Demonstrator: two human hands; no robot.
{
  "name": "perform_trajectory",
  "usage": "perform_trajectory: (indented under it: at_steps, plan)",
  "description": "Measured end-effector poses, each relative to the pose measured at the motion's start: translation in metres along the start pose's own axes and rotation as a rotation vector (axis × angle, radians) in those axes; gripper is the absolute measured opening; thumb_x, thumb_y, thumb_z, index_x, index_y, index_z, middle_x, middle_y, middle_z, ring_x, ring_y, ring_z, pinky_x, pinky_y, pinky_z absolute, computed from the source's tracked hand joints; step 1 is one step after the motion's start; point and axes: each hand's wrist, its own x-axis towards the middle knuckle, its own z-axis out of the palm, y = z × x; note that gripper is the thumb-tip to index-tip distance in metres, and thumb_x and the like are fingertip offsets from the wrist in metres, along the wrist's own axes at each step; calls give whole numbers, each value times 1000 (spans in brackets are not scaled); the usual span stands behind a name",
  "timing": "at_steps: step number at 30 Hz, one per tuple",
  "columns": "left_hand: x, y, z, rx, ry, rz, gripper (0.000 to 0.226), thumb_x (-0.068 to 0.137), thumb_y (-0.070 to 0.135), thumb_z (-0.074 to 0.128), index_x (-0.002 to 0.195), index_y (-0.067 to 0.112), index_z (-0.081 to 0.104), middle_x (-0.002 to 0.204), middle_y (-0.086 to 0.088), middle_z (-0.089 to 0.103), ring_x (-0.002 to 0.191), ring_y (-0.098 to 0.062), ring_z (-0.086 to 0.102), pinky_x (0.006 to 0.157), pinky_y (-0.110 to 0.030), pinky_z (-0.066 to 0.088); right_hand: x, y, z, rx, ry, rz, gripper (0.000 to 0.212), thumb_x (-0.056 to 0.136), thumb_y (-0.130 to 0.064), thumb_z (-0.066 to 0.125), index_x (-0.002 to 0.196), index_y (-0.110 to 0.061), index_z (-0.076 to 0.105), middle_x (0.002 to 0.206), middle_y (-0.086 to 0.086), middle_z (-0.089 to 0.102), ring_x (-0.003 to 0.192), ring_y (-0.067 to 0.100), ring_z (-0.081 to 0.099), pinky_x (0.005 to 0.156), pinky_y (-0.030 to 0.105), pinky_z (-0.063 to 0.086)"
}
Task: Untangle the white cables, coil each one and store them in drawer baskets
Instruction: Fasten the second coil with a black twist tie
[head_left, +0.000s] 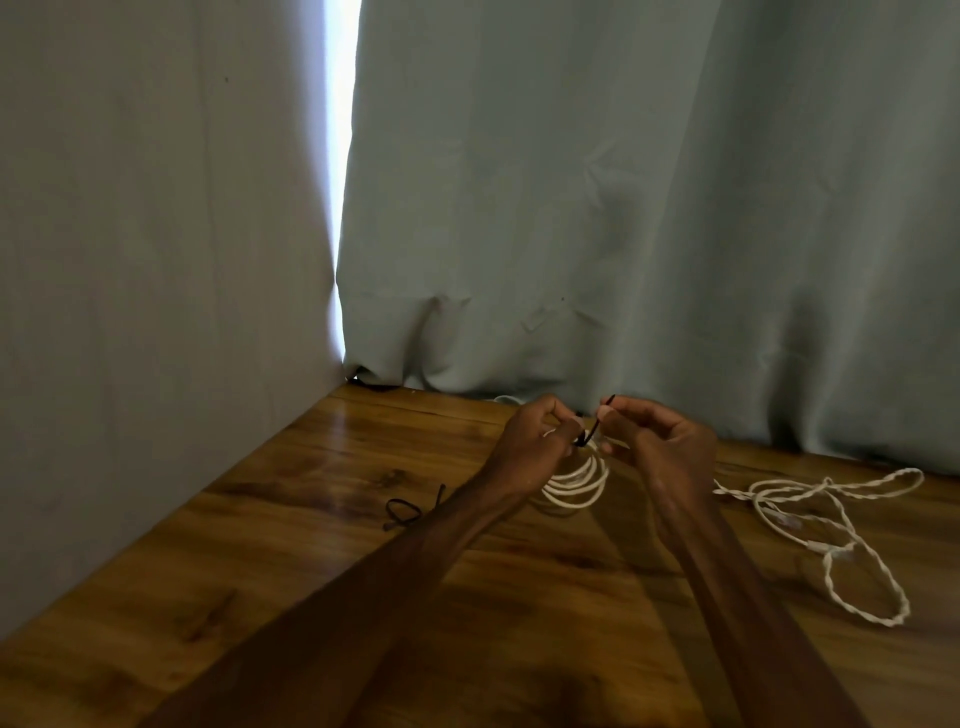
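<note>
Head view of a wooden table (322, 519) set in a corner, with a wall (130, 260) on the left and a curtain (623, 208) behind. A bright strip of light (340, 156) shows between the two. Left hand (535, 441), fingers curled, grips the top of a white coil (576, 480), which hangs from it with its lower loops just above or on the table; which of the two cannot be told. Right hand (660, 452) pinches the upper end of a dark tie (595, 428) between thumb and forefinger, and the tie runs down to the coil's top between the two hands. The upper part of the coil is hidden behind the fingers, so how the tie wraps it cannot be made out. A loose cable (831, 519), twisted on itself, lies in open loops on the table to the right, apart from the coil; a small pale fitting on it is too blurred to identify. A second tie (410, 512) lies on the table left of the left forearm, partly covered by it. A bit of white cable (506, 400) shows at the curtain's hem behind the left hand.
</note>
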Motion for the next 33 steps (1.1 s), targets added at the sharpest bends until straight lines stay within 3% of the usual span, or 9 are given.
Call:
perform_trajectory:
  at_steps: [3,7,11,16,22,28,33]
  plan:
    - [2,-2,-2,-8,16,-19,11,94,22,67,84,22,63,85,-8,74,80,-19,70,79,-39,55,-2,-3,1,35,5,45,15,83,4,76,96,-3,74,83,9,79,71,18,74,67,28,64]
    - [2,-4,0,-39,-11,-28,9,94,22,66,87,18,64,84,-17,74,76,-20,69,75,-40,54,-4,-6,3,58,7,99,14,82,3,78,94,0,74,83,13,79,68,20,73,66,25,62]
    - [4,-5,0,-62,-32,-55,11,94,22,66,84,21,63,75,1,71,69,-10,66,72,-33,50,-3,-7,3,-31,22,58,11,83,2,76,93,-3,77,77,8,78,68,19,74,70,29,63]
    - [5,-5,-1,-50,-32,-66,11,95,19,66,85,18,63,73,1,68,65,-8,62,73,-32,48,-4,-8,3,-103,-14,17,11,86,1,75,94,-5,79,79,9,79,69,20,75,69,27,64]
    - [7,-2,-6,-102,-25,-101,17,96,6,63,80,14,63,55,7,60,51,-2,54,57,-21,43,-1,-5,-1,-127,-146,104,12,85,-1,76,96,-4,79,84,14,79,77,31,76,81,41,61]
    - [5,1,-7,-101,-58,-120,10,93,10,67,84,14,65,61,-1,58,52,-4,53,52,-18,41,-5,-8,0,-84,-189,135,12,86,3,74,97,-1,78,84,17,78,69,23,75,65,24,62]
    - [4,3,-7,-103,-71,-117,5,95,11,66,91,11,67,64,-4,59,54,-6,54,54,-17,43,-5,-9,-2,-86,-170,141,10,86,4,74,94,-1,78,83,16,79,68,22,75,64,24,63]
